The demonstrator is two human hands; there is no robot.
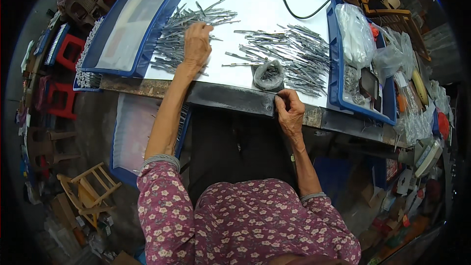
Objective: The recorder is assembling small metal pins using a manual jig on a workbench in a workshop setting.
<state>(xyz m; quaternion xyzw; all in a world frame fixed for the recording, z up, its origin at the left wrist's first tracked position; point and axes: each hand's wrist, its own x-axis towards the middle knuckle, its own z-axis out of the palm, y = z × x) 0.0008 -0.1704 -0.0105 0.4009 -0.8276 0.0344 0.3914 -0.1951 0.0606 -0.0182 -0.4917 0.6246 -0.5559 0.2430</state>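
Note:
My left hand point(197, 44) rests palm down on a heap of thin grey metal pieces point(189, 27) spread on the white tabletop point(255, 5). Its fingers are bent over the pieces; a grip on any one cannot be made out. My right hand point(289, 110) is at the table's near edge, fingers pinched on the rim of the dark strip point(230, 99) there. A second heap of metal pieces point(299, 54) lies just beyond it. A small clear bag holding metal bits point(269, 74) sits between the heaps.
A blue tray point(98, 59) stands at the left, another blue tray point(336, 68) with plastic bags at the right, a third blue tray point(117, 167) below the table. A black cable point(299, 5) loops at the back. Red stools point(61, 100) and a wooden stool point(91, 189) stand on the floor.

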